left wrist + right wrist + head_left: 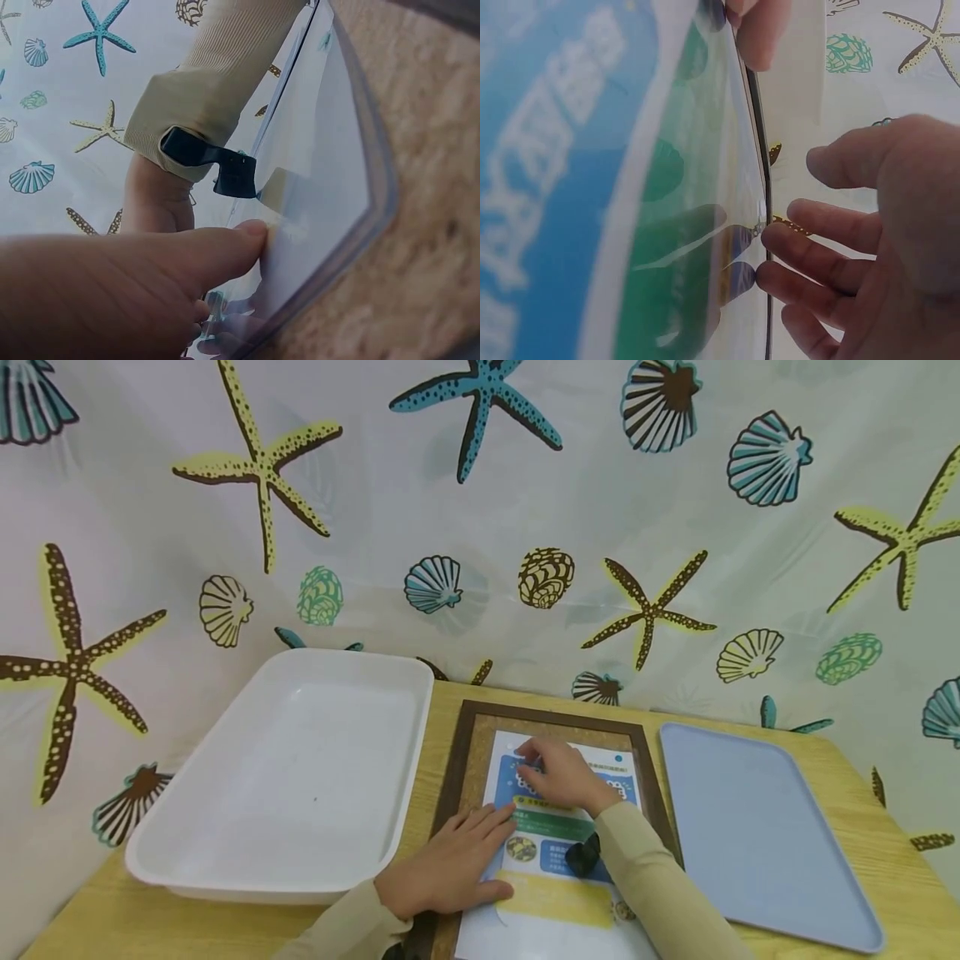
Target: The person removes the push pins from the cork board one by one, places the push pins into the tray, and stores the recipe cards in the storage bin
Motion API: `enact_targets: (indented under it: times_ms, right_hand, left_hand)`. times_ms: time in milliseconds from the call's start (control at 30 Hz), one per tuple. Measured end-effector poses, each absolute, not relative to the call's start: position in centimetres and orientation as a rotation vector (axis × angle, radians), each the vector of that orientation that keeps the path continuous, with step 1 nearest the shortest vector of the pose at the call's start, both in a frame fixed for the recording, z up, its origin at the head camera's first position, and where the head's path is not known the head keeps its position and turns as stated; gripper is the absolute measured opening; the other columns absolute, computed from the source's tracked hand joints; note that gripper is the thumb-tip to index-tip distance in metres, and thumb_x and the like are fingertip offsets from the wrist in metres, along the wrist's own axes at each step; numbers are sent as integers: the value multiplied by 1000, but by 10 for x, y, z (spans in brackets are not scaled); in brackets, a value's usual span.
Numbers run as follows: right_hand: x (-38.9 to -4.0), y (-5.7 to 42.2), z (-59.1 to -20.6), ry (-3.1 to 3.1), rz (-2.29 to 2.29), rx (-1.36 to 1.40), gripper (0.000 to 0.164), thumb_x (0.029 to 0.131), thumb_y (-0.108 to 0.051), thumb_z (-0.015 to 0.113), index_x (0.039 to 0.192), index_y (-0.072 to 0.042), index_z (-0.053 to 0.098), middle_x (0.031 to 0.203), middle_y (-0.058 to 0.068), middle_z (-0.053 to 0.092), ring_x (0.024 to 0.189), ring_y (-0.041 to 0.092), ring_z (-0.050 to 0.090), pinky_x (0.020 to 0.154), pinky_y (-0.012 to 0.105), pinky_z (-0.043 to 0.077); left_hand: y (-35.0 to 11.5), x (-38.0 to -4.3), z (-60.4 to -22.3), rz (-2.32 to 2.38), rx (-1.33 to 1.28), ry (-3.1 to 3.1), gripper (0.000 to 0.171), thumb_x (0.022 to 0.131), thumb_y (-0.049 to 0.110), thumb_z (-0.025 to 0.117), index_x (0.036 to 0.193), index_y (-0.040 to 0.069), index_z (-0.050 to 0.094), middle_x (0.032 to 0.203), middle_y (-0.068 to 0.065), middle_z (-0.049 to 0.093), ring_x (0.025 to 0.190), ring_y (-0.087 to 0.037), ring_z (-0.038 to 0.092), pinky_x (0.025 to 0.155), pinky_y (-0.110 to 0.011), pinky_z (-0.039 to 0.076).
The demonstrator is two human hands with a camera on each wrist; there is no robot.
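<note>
A printed sheet (555, 902) in a glossy clear cover lies on a cork board (480, 752) with a dark brown frame (553, 713). My left hand (457, 860) rests on the sheet's left edge, fingers straight; in the left wrist view its thumb (225, 251) lies over the clear cover. Higher up, my right hand (558, 772) is over the blue printed part. In the right wrist view, fingertips (771, 276) of the right hand (900, 225) touch the glossy surface, with the thumb held apart and nothing gripped.
A large white plastic tub (300, 777) stands left of the board. To the right lies a flat pale blue tray (757, 827). Both are on a wooden table (900, 860), with a cloth (360, 510) printed with starfish and shells hanging behind.
</note>
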State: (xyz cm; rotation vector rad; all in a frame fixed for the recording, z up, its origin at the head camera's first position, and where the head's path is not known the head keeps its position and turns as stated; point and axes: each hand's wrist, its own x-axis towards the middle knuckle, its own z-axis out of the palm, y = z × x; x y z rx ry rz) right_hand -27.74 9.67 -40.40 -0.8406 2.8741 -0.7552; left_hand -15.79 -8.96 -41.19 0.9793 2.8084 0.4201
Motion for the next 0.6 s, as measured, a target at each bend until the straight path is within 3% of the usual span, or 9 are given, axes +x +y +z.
enact_targets:
  times_ms: [367,600]
  right_hand:
    - [-288,92,-407,2854,-758,-812,26,91,-5,62,117,0,61,105,13,65,98,26,63,90,42,50]
    - [-299,89,-409,2825,-802,-746,24,92,-4,59,115,2,62,97,11,65,87,21,61,83,38,51]
  left_hand:
    - [-90,-159,-411,476,959,2772,74,92,47,60,147,5,36,158,-11,27,144,-32,27,111,-55,29]
    - [-91,-161,-412,484,963,2790,76,90,48,63,146,4,38,155,-10,33,142,-31,31,110,-53,30]
